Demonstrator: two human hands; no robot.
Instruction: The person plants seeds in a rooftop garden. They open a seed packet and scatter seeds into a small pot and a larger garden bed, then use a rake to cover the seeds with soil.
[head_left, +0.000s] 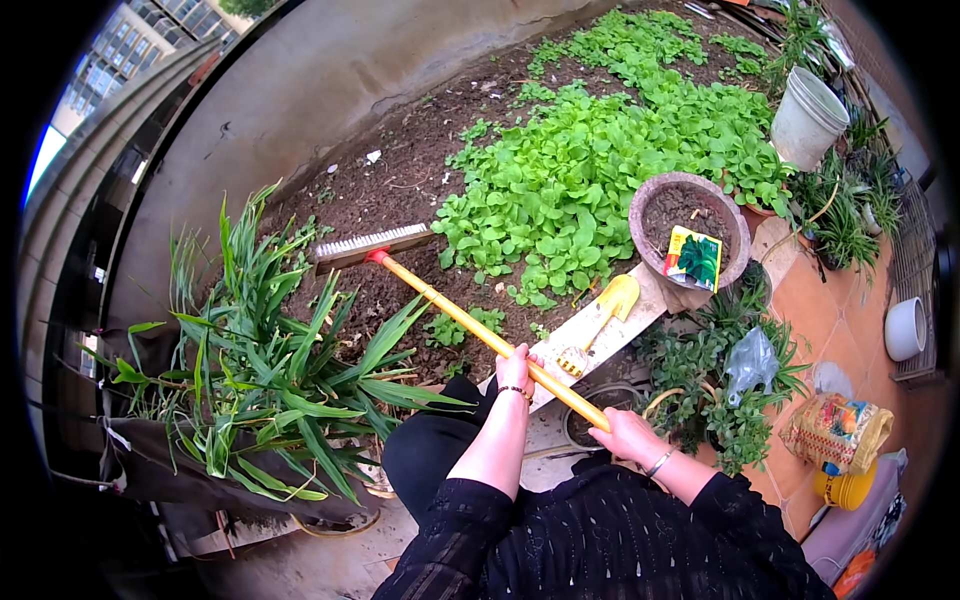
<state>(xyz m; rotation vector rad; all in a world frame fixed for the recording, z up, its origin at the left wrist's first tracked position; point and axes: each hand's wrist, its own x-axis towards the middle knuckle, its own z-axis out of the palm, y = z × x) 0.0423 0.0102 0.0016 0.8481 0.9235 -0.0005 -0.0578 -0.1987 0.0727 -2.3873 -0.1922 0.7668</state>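
My left hand grips the middle of a yellow wooden handle, and my right hand is closed round its near end. At the far end a red socket joins the handle to a long brush head, whose pale bristles face away from me over dark soil. Leafy green seedlings grow right of the brush head. On a pale ledge lie a yellow toy-like shovel and a small yellow rake head. Beyond them stands a round pot of soil with a seed packet on it.
Long-leaved plants crowd the left, before a concrete wall. On the right are a white bucket, potted plants with a plastic bag, a white pot, a printed sack and a yellow tub.
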